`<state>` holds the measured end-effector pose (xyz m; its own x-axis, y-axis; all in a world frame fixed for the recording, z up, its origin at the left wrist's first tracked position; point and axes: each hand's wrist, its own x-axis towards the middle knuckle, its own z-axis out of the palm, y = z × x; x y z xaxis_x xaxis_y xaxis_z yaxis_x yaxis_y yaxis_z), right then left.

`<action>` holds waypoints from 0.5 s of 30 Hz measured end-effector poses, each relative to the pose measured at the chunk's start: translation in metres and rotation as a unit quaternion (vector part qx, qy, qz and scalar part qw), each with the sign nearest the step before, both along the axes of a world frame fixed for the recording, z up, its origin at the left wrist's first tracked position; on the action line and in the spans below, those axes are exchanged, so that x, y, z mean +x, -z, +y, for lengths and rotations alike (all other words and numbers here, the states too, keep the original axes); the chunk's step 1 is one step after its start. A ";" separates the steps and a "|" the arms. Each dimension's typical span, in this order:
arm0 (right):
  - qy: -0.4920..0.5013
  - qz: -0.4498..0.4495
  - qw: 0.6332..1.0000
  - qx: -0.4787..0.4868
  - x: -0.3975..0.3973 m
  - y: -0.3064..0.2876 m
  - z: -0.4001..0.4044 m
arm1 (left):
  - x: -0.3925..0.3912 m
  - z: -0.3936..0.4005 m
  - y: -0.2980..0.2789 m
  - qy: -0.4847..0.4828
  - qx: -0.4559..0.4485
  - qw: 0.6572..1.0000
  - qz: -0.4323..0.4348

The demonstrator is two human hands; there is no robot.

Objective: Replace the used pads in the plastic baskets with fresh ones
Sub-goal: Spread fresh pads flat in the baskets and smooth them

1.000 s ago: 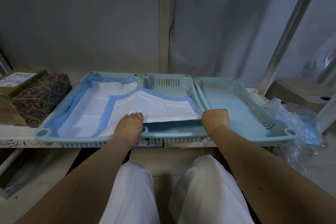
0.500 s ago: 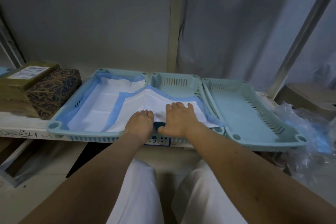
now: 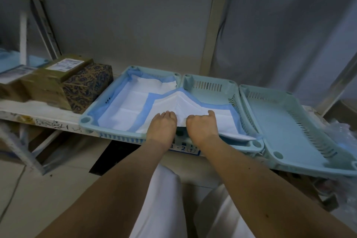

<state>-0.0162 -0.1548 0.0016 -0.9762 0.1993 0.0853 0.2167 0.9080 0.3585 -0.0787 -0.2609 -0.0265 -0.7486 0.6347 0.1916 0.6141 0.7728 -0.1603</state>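
Three pale teal plastic baskets stand side by side on a shelf. The left basket (image 3: 90, 108) holds a spread white pad with a blue border (image 3: 123, 110). A second pad (image 3: 208, 110) lies folded and ridged across the seam between the left and middle basket (image 3: 210, 83). My left hand (image 3: 162, 127) rests on that pad's near edge with fingers curled over it. My right hand (image 3: 201, 127) grips the same edge beside it, fingers bunching the sheet. The right basket (image 3: 289, 121) has no pad.
A patterned box (image 3: 87, 87) and cardboard boxes (image 3: 48, 81) sit on the shelf left of the baskets. Crumpled clear plastic wrap (image 3: 343, 133) lies at the far right. A metal upright (image 3: 212, 25) rises behind the baskets. My white-clad knees are below the shelf edge.
My right hand came in from the pad's right corner to beside the left hand, then curled from flat into a grip. The pad now ridges up in the middle. The camera shifted.
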 end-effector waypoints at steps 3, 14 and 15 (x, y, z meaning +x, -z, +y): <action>0.005 -0.002 1.000 -0.009 0.000 0.003 -0.003 | -0.004 -0.001 0.000 0.011 -0.007 1.000 0.017; 0.017 -0.011 1.000 -0.015 0.005 -0.001 -0.001 | -0.020 -0.038 -0.005 -0.089 -0.016 0.996 -0.022; 0.020 -0.012 1.000 -0.016 0.005 -0.002 -0.001 | -0.022 -0.041 -0.005 -0.102 -0.016 0.995 -0.019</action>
<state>-0.0115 -0.1558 0.0035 -0.9691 0.2406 0.0551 0.2450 0.9099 0.3347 -0.1002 -0.3017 -0.0214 -0.8684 0.4750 0.1425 0.4520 0.8763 -0.1671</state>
